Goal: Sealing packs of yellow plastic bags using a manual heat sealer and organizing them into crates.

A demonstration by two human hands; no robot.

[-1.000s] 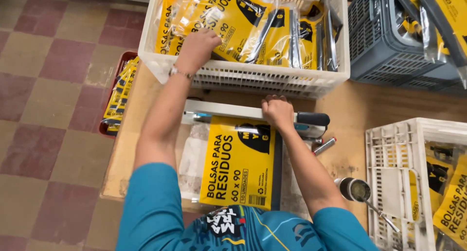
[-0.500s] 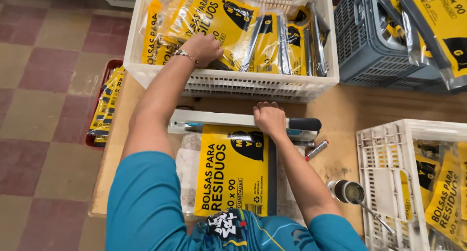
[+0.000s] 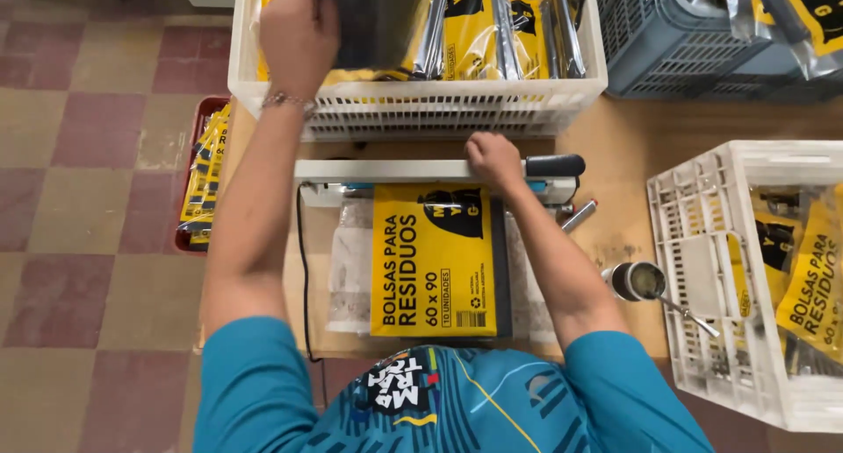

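My right hand (image 3: 493, 159) presses down on the white arm of a heat sealer (image 3: 395, 169) with a black handle at its right end. Under the arm lies a yellow and black packet of bags (image 3: 435, 260), flat on the wooden table. My left hand (image 3: 299, 27) is raised over the white crate (image 3: 421, 102) at the back and grips a dark packet (image 3: 378, 18) lifted from it. The crate holds several more yellow and black packets.
A grey crate (image 3: 694, 58) with packets stands at the back right. A white crate (image 3: 738, 286) with packets stands at the right. A metal cup with a spoon (image 3: 645, 282) sits beside it. A red tray of packets (image 3: 204, 176) lies on the tiled floor at left.
My left hand has closed on a dark packet in the back crate and lifted it. My right hand has stayed on the sealer arm.
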